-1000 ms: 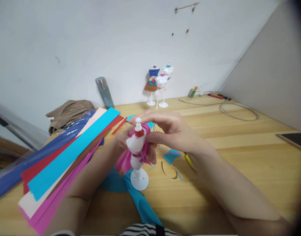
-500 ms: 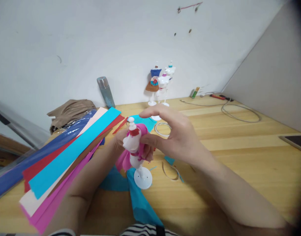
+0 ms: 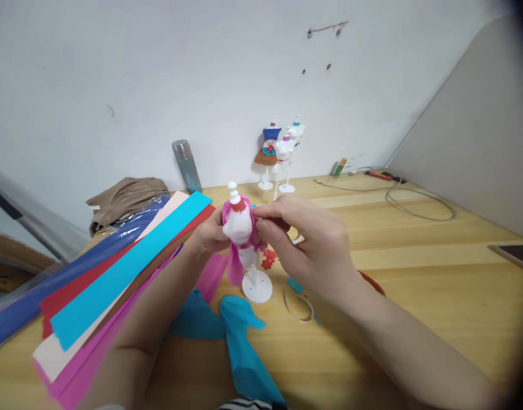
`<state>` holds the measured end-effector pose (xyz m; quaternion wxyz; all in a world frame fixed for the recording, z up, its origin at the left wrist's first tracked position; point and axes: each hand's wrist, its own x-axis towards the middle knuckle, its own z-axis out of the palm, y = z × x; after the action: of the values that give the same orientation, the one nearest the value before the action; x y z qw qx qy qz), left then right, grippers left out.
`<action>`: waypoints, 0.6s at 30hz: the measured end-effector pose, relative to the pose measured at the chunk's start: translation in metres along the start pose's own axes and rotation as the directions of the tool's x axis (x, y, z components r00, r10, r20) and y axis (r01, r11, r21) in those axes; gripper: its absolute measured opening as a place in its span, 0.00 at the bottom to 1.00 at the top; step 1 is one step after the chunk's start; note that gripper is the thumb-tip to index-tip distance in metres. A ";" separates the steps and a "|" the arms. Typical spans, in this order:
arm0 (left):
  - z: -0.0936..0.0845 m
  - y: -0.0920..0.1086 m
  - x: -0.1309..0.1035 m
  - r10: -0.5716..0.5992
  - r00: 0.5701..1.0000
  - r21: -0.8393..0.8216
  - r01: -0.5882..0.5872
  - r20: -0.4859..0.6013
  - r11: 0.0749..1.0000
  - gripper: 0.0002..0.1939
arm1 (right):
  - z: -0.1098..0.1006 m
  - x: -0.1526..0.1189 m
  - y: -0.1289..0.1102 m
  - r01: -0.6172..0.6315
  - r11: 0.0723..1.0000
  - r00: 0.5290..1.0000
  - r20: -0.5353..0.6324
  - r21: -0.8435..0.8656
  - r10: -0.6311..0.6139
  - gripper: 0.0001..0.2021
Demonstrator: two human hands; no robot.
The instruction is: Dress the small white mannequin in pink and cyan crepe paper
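A small white dress form (image 3: 240, 226) with a red neck band and a round white base is tilted in front of me. Pink fabric (image 3: 235, 266) drapes around its back and sides. My left hand (image 3: 211, 232) grips the form with its cloth from the left; most of those fingers are hidden behind it. At the form's right shoulder, thumb and forefinger of my right hand (image 3: 315, 239) are pinched on the edge of the pink fabric. Teal cloth pieces (image 3: 244, 347) lie on the table below, and red flower-like bits (image 3: 269, 259) show beside the form.
Long coloured fabric strips (image 3: 133, 265) fan out at left, beside brown cloth (image 3: 127, 199). A flask (image 3: 187, 165) and several dress forms (image 3: 284, 149) stand by the wall. A cable (image 3: 389, 196) and a glue stick (image 3: 340, 167) lie at the back right. A ribbon loop (image 3: 298, 307) rests nearby.
My right fingers, spread apart before, have closed at the fabric's edge. The dress form has risen and shifted slightly right, with the pink cloth now spread around both its sides.
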<state>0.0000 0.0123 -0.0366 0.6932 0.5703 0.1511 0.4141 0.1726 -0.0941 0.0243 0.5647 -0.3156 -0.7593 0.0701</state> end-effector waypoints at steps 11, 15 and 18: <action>0.022 0.030 -0.003 0.343 0.938 0.313 -0.310 -0.054 0.898 0.19 | 0.013 0.004 0.029 -0.356 0.783 0.917 0.032 0.510 0.397 0.08; 0.029 0.033 -0.002 0.386 0.919 0.427 -0.319 -0.079 0.846 0.19 | 0.017 0.004 0.035 -0.401 0.731 0.885 0.029 0.552 0.464 0.11; 0.031 0.034 -0.004 0.389 0.916 0.494 -0.297 -0.093 0.817 0.20 | 0.019 0.005 0.037 -0.402 0.725 0.878 0.011 0.560 0.479 0.16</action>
<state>0.0055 -0.0111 0.0034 0.4301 0.6967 0.2065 0.5358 0.1692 -0.0570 0.0047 0.6471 -0.3167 -0.5704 0.3944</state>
